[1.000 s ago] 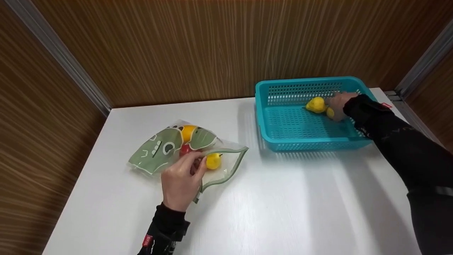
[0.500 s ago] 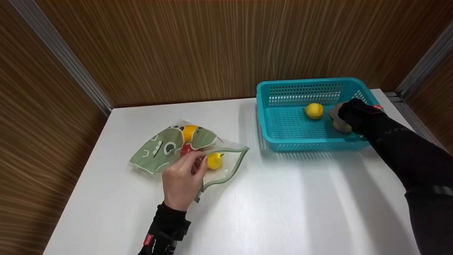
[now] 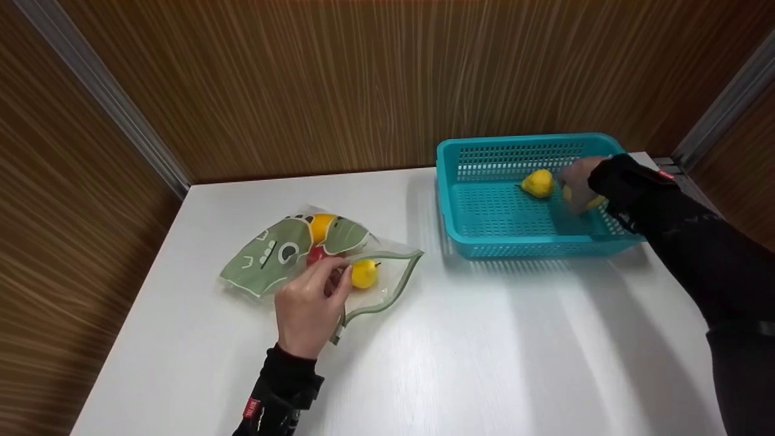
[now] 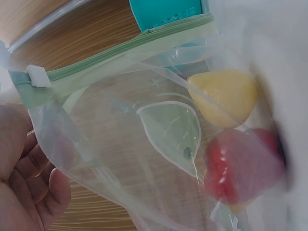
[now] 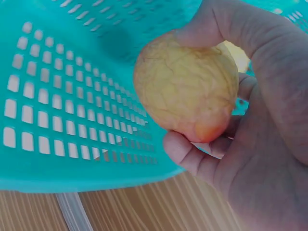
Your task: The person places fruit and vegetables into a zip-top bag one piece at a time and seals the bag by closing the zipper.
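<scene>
My left hand [image 3: 312,309] pinches the open rim of a clear zip bag [image 3: 266,257] printed with a green cartoon face. Inside the bag, a yellow pear [image 3: 364,274] lies near the mouth, with a red fruit [image 3: 315,254] and an orange-yellow fruit [image 3: 321,227] deeper in. The left wrist view shows the bag's white slider [image 4: 38,76] beside my fingers. Down in the teal basket [image 3: 545,247], my right hand [image 3: 580,181] grips a round, wrinkled yellow fruit [image 5: 187,91] with an orange-red patch, thumb on top and fingers beneath. A yellow pear [image 3: 539,183] lies left of that hand.
The basket stands at the back right of the white table [image 3: 436,369], close to the wood-grain back wall [image 3: 315,91]. A second wood-grain panel [image 3: 72,242] borders the table on the left. My black right sleeve [image 3: 678,242] crosses the basket's right corner.
Within the basket, my right hand dips toward the front, then comes back up with the round fruit. The pear there has shifted and turned slightly. My left hand and the bag stay nearly still.
</scene>
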### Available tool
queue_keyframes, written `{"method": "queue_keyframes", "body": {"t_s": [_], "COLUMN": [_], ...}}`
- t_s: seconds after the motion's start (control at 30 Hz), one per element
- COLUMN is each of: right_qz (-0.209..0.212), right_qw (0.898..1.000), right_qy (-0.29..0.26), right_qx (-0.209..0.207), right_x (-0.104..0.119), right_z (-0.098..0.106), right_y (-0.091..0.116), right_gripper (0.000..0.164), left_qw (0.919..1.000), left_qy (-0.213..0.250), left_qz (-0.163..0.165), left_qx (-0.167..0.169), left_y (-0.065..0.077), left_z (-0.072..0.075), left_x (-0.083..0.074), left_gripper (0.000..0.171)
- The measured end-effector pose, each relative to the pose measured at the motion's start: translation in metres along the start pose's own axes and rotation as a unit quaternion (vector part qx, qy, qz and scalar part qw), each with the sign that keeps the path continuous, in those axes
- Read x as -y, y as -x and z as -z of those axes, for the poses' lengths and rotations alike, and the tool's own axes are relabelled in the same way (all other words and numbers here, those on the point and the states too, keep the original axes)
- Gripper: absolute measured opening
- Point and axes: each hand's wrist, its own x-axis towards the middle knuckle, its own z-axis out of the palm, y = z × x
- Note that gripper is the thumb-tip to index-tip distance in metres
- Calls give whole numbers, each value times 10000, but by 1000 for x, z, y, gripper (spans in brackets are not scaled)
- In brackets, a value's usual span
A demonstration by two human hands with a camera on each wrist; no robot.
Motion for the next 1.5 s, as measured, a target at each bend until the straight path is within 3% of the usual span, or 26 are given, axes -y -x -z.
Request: {"method": "queue_keyframes", "body": {"t_s": [0.13,0.3,0.57,0.77,0.93,1.2,1.5], "right_qz": [159,242,443,734,1025,1827,2337], "right_qw": [9996,9973,9937,9863,9761,9459,8928], "right_qy": [111,237,201,9,-271,-796,-2019], "right_qx": [-188,-647,-1005,-1475,-1899,-2559,-3278], "right_x": [11,24,50,87,129,194,239], "right_z": [13,27,53,70,70,50,21], "right_y": [11,21,38,58,70,77,86], "right_gripper": [66,61,56,54,56,54,52], "left_qw": [10000,10000,10000,10000,10000,9999,9998], "left_qy": [-52,-57,-43,-2,22,-71,-75], "left_qz": [-17,6,67,95,82,107,82], "left_qx": [-37,-68,-5,1,-21,-81,-136], "left_y": [0,0,-3,-4,-5,-4,-6], "left_z": [0,-2,-5,-5,-5,-3,-1], "left_x": [2,4,5,7,10,16,19], "left_gripper": [10,12,12,12,11,12,11]}}
